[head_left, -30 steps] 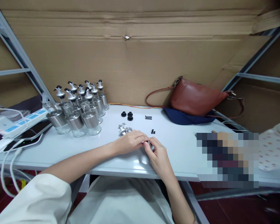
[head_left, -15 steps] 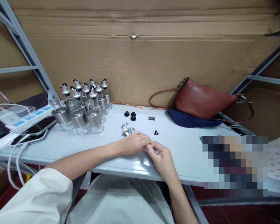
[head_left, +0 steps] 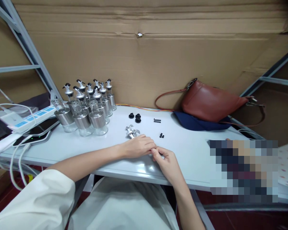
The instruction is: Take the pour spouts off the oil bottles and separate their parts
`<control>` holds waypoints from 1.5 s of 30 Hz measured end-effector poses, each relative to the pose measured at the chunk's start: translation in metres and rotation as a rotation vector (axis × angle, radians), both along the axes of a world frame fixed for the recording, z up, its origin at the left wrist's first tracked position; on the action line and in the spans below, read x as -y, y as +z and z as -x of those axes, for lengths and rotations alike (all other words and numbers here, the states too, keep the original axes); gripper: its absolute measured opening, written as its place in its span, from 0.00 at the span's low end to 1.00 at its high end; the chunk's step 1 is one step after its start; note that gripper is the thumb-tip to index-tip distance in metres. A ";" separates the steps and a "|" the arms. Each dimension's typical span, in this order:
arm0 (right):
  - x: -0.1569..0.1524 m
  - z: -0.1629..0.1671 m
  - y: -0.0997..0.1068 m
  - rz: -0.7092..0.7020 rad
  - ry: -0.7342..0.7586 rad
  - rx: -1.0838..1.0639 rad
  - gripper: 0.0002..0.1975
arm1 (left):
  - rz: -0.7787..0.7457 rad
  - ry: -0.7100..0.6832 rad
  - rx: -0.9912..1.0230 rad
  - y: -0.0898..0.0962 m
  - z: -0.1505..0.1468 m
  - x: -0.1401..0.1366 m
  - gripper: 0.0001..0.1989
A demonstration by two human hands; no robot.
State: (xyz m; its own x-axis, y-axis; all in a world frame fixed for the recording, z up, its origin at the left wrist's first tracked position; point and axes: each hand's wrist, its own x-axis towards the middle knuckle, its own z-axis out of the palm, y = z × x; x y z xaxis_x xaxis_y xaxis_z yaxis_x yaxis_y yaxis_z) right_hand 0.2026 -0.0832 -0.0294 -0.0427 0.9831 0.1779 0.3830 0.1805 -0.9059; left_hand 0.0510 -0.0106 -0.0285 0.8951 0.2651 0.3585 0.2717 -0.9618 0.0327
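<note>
"Grip?"
"Right hand [head_left: 166,163]: fingers curled round a small silvery part [head_left: 162,157], mostly hidden, between the hands. Left hand [head_left: 140,147]: bent, fingertips at the right's; hold, can't tell."
"Beyond?"
"Silver spouts [head_left: 132,132], then black stoppers [head_left: 138,118]."

- Even light covers the cardboard wall [head_left: 124,64]; the floor [head_left: 220,220] is dim.
- White glare spots the tabletop [head_left: 192,153] near its front edge.
- The silvery piece [head_left: 162,157] in the right hand [head_left: 167,163] looks indistinct.
- Edges stretch; the upper-right corner is dark; a pixelated block [head_left: 244,169] sits right.
</note>
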 end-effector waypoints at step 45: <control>-0.004 -0.001 -0.017 -0.039 -0.091 -0.126 0.09 | 0.004 0.530 -0.301 0.045 -0.061 -0.098 0.10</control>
